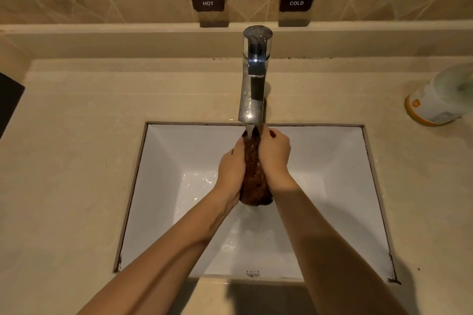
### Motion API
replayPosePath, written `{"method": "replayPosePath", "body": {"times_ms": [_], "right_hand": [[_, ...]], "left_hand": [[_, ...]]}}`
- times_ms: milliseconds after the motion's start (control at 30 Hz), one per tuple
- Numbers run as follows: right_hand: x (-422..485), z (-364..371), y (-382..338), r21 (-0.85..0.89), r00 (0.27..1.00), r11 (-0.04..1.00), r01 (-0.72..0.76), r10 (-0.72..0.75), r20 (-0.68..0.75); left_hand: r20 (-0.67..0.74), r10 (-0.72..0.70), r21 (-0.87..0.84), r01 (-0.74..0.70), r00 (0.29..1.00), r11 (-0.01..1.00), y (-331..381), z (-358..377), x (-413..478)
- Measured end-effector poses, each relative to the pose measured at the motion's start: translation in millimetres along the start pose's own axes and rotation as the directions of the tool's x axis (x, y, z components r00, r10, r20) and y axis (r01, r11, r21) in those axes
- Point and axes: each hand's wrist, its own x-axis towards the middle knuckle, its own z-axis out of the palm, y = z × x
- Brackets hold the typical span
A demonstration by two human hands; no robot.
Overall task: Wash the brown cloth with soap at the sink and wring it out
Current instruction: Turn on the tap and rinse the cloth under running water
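brown cloth (254, 176) bunched between left hand (231, 166), right hand (275, 153); fingers curled round it.

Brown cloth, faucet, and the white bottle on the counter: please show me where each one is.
brown cloth (254, 176), head view, on its wet bunched middle.
faucet (249, 105), head view, on the lower part of the spout.
white bottle (440, 100), head view, on its pale body.
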Motion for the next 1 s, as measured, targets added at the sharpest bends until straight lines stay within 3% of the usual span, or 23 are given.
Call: {"method": "replayPosePath", "body": {"times_ms": [133,233,333,400,467,567,600,633,700,767,833,900,1000], "right_hand": [[0.6,-3.1,5.6,0.244,0.978,0.950,-0.198,0.174,0.117],[0.8,-10.7,12.8,0.493,0.908,0.775,-0.395,0.246,0.339],[-2.2,-12.2,15.9,0.624,0.786,0.515,-0.588,0.183,0.590],[-3.4,-13.5,12.4,0.622,0.738,0.462,-0.632,0.115,0.665],[-2.8,-18.2,8.3,0.601,0.734,0.519,-0.608,0.079,0.675],[0.0,-23.7,13.4,0.328,0.861,0.906,-0.268,0.073,0.503],[-0.9,-24.9,15.9,0.216,0.880,0.960,-0.180,0.060,0.471],[-2.5,-26.4,19.0,0.154,0.883,0.976,-0.154,0.066,0.464],[-7.1,-32.5,21.1,0.212,0.845,0.947,-0.242,0.099,0.525],[-15.4,-39.9,16.1,0.323,0.721,0.833,-0.450,0.125,0.681],[-20.2,-39.9,13.6,0.204,0.662,0.883,-0.423,0.148,0.735],[-24.7,-33.4,13.3,0.124,0.743,0.956,-0.264,0.120,0.659],[-24.7,-27.4,16.9,0.238,0.856,0.953,-0.189,0.041,0.516]], "left_hand": [[0.039,-0.098,-0.082,0.101,0.994,0.991,-6.6,-21.2,4.7],[0.069,-0.147,-0.074,0.152,0.987,0.986,-17.8,-37.8,3.9],[0.295,-0.323,-0.205,0.390,0.899,0.898,-24.8,-45.0,-1.9],[0.453,-0.348,-0.365,0.527,0.821,0.768,-21.3,-46.3,-5.4],[0.486,-0.303,-0.476,0.539,0.820,0.696,-12.6,-48.7,0.6],[0.397,-0.226,-0.524,0.422,0.890,0.740,4.7,-45.4,11.3],[0.350,-0.214,-0.510,0.378,0.912,0.773,7.9,-42.1,12.9],[0.300,-0.199,-0.492,0.330,0.933,0.806,7.7,-39.2,15.9],[0.215,-0.124,-0.468,0.214,0.969,0.858,5.3,-34.8,20.3],[0.164,-0.007,-0.433,0.078,0.987,0.898,3.1,-30.2,21.3],[0.129,0.083,-0.439,-0.018,0.988,0.898,1.5,-28.9,18.9],[0.138,0.113,-0.490,-0.031,0.984,0.871,4.0,-27.8,14.1],[0.215,0.121,-0.551,0.018,0.969,0.834,10.1,-25.2,11.5]]}}
